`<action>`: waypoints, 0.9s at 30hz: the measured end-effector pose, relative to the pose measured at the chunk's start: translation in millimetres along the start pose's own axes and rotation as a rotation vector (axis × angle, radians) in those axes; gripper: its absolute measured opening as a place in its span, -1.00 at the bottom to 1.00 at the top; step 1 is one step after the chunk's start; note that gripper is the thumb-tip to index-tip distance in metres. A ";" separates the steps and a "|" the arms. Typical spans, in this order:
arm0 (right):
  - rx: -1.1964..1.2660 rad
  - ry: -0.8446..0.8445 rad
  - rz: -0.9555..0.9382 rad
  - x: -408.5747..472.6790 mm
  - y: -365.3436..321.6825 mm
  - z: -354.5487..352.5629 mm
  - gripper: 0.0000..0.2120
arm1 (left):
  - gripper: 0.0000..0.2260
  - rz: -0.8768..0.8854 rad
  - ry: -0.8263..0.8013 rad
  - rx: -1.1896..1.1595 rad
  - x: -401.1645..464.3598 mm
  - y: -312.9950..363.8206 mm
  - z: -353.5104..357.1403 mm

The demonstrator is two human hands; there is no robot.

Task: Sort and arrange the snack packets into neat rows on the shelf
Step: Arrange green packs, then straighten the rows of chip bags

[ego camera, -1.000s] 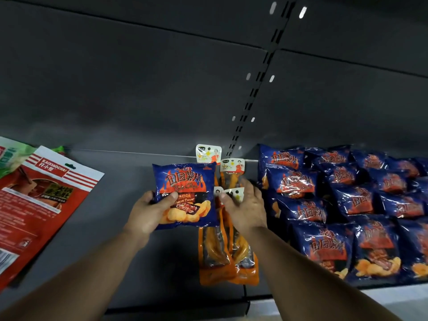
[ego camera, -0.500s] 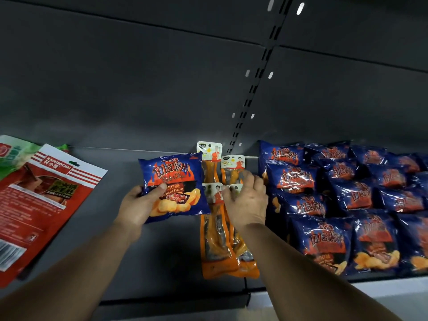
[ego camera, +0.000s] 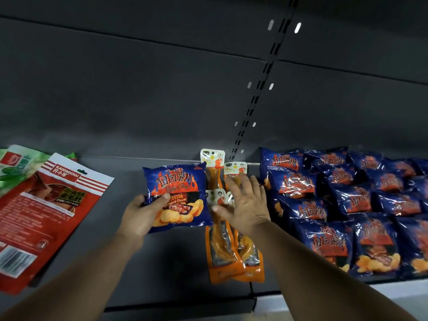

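Head view had the left hand (ego camera: 141,218) gripping a blue chip packet (ego camera: 177,196) by its lower left corner, thumb curled over the front, packet raised off the shelf (ego camera: 129,251) and tilted a little. Right hand (ego camera: 243,205) was spread flat, fingers straight, pressing on the orange stick packets (ego camera: 231,251) just right of the chip packet; those lay in a loose overlapping pile, white header tabs toward the back wall. Right of the stick packets sat the stocked blue rows (ego camera: 347,205), already fairly neat. Well left of the chip packet lay a red pouch (ego camera: 46,212) over a green pouch (ego camera: 20,165), both askew.

Judged step: squaring the stick packets while the stray chip packet waited for its row. Best done by keeping the palm flat and sliding the pile as one, tabs aligned, then carrying the chip packet across to the blue rows, label facing up. Slippery film could let the pile fan out.
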State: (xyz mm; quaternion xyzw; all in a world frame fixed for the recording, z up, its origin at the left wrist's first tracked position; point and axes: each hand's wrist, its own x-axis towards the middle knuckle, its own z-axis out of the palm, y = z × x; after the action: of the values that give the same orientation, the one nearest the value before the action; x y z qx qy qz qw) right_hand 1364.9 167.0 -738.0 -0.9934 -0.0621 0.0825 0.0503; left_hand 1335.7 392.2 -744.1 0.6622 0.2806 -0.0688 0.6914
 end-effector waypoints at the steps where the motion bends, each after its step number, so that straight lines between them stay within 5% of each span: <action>1: -0.009 -0.024 -0.012 3.2 -1.4 1.1 -0.23 | -0.80 0.000 -0.006 0.001 -3.7 -0.1 -0.1; 16: 0.041 -0.187 0.024 11.4 -9.0 29.9 -0.15 | -0.83 0.012 -0.072 -0.019 -13.7 -1.4 11.7; 22: 0.151 -0.114 0.036 12.3 -8.1 40.2 -0.23 | -0.86 0.010 -0.062 -0.006 -11.7 -3.7 7.6; 27: 0.209 -0.079 0.034 9.9 -26.2 44.7 -0.10 | -0.79 0.025 -0.059 0.011 -10.0 2.0 2.5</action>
State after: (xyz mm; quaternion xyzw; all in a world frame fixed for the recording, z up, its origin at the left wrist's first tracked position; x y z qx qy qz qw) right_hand 1364.0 198.2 -780.6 -0.9796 -0.0381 0.1286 0.1495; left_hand 1329.0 387.4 -737.7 0.6671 0.2514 -0.0809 0.6966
